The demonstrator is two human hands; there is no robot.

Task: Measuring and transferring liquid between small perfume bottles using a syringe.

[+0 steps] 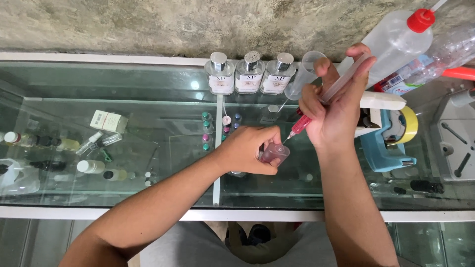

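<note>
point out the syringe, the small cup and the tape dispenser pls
syringe (303, 123): head view, red-filled barrel end.
small cup (275, 153): head view, pinkish side wall.
tape dispenser (383, 148): head view, blue body.

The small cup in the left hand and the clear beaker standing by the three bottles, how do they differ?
The small cup is gripped by the left hand and tilted toward the syringe; the clear beaker stands free on the glass counter. The small cup looks pinkish, while the clear beaker looks empty. The small cup is shorter, the clear beaker taller. Both are see-through plastic.
</note>
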